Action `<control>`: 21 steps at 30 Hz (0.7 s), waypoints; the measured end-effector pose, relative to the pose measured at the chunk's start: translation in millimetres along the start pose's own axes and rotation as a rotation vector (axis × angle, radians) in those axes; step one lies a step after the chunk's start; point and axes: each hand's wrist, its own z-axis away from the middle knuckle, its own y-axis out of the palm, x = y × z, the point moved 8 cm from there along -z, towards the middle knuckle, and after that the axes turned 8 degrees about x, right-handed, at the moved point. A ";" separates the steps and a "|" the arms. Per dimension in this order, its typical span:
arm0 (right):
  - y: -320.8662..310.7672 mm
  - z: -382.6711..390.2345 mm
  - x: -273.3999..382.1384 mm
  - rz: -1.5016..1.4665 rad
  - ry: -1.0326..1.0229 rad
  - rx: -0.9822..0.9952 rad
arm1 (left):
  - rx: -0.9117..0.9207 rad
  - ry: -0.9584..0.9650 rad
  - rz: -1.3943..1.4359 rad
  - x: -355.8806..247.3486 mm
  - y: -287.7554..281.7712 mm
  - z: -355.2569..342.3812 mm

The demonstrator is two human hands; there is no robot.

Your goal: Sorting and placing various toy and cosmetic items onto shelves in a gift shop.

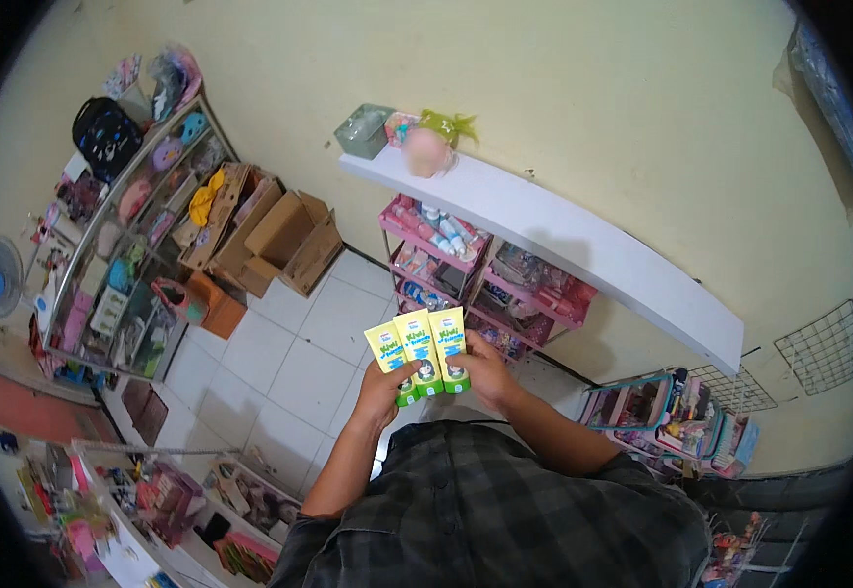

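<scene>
three yellow-and-green tubes (421, 338) are held up side by side in front of the person's chest, near the middle of the view, with their green ends toward the body and their flat yellow ends pointing away. they fan out slightly, the leftmost one tilted to the left. the left hand (380, 392) grips the bundle from its left side, thumb laid across the front of the tubes and its tip near the middle one; the right hand (487, 376) pinches the rightmost tube, thumb pressed over its front. the fingers behind the tubes are mostly hidden, so how they are placed cannot be told.

below the hands is a dark plaid shirt (466, 500). beyond the tubes lies a white tiled floor (301, 370), and past it pink tiered racks (430, 242) filled with goods sit under a long white shelf (583, 230). to the left, an open cardboard box (311, 257) stands near a glass display case (132, 233), on top of which rests a dark backpack (106, 139).
</scene>
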 end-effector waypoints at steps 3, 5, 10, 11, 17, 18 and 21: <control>-27.9 -51.1 32.3 0.075 -0.087 -0.023 | 0.005 -0.009 -0.021 -17.7 -5.2 -38.2; -47.5 -86.1 71.0 0.046 -0.194 -0.055 | -0.003 -0.017 -0.033 -33.2 -4.7 -65.7; -80.9 -172.2 192.3 0.400 -0.518 -0.132 | 0.050 0.028 0.001 -69.4 3.3 -129.6; -88.3 -186.8 205.8 0.458 -0.560 -0.152 | 0.044 0.012 -0.009 -73.6 4.2 -138.6; -124.2 -257.2 246.0 0.711 -0.607 -0.335 | 0.176 -0.030 -0.035 -104.2 10.5 -206.8; -124.4 -263.2 245.6 0.682 -0.596 -0.329 | 0.182 -0.044 -0.063 -110.5 9.5 -215.1; -131.8 -276.4 243.5 0.739 -0.491 -0.404 | 0.235 -0.077 -0.113 -128.3 8.4 -232.9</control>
